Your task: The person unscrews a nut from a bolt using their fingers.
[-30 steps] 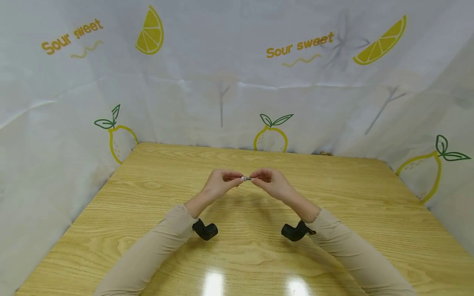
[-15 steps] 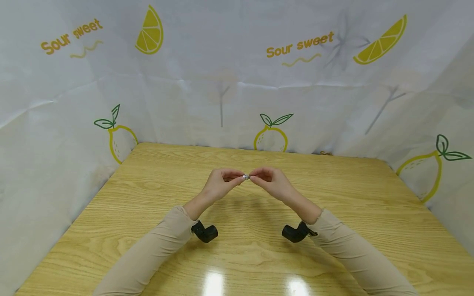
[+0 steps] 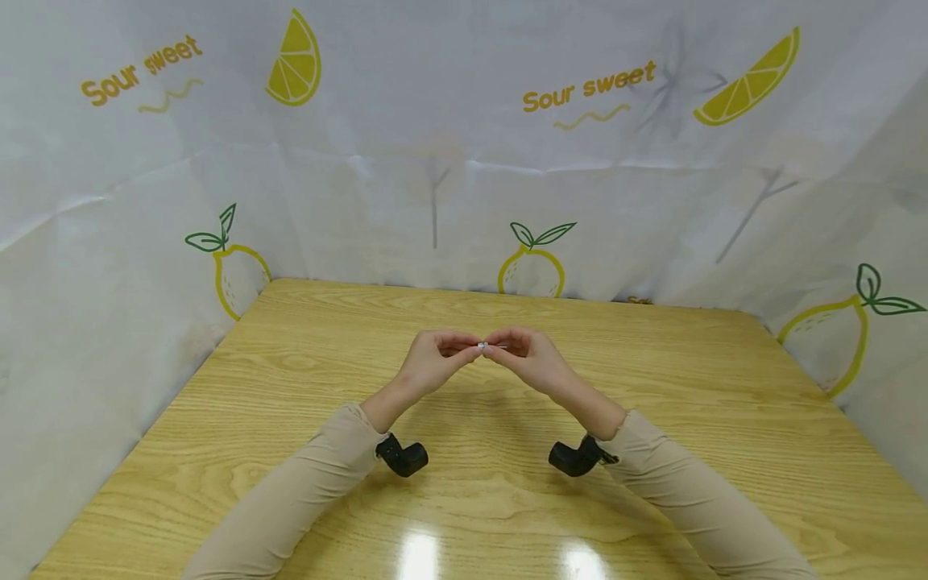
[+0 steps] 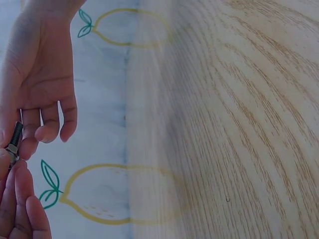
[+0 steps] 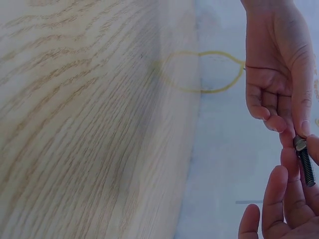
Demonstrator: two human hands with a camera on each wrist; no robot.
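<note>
A small metal bolt [image 3: 482, 345] with a hex nut [image 4: 12, 148] near its head end is held level above the table, between both hands. My left hand [image 3: 429, 360] pinches the head end between thumb and index finger, hiding most of the head. From the other side my right hand [image 3: 535, 360] has its thumb and index fingertips at the nut, pinching it. The dark threaded shank [image 5: 307, 169] runs past those fingertips toward the right palm. The fingertips of the two hands nearly meet.
A wood-grain table [image 3: 464, 499] spreads under both arms. Behind and at the sides hangs a white lemon-print cloth [image 3: 377, 217]. Black wrist mounts [image 3: 403, 456] stick out below each forearm.
My right fingertips have slid left along the bolt, from the thread's end to the nut, and the thread now shows behind them. The left hand has barely moved.
</note>
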